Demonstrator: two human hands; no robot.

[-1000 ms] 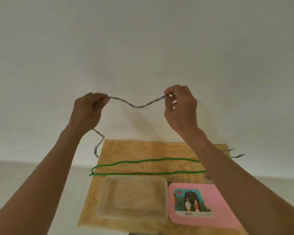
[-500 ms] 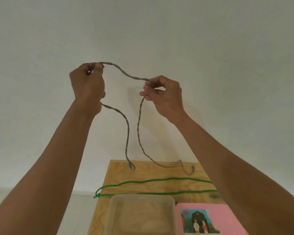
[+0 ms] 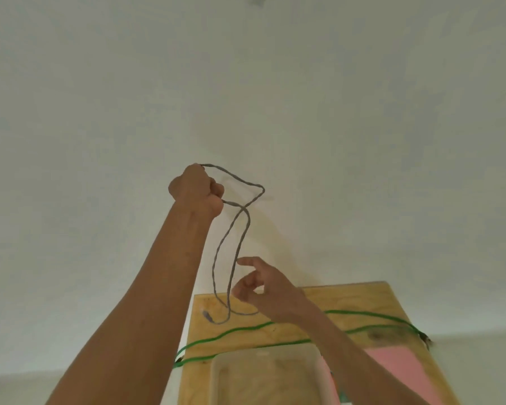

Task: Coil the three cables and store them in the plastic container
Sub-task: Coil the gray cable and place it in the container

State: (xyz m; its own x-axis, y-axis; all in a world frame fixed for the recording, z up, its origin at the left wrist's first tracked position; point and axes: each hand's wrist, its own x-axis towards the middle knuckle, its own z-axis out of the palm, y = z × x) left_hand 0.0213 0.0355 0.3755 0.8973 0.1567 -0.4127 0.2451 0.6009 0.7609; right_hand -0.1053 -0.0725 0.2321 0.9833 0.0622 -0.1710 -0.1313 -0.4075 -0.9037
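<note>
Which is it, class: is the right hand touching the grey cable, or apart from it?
Cannot tell. In the head view the open right hand reaches beside the grey cable, its fingertips at the strand.

Two hands are in view: the left hand (image 3: 197, 192) and the right hand (image 3: 263, 286). Two cables can be counted, one grey cable (image 3: 240, 229) and one green cable (image 3: 246, 330); a third cannot be made out. There is one clear plastic container (image 3: 263, 375), one pink mat (image 3: 398, 366) and one wooden worktop (image 3: 362, 296). One small dark mark (image 3: 259, 0) sits on the wall at the top edge.
</note>
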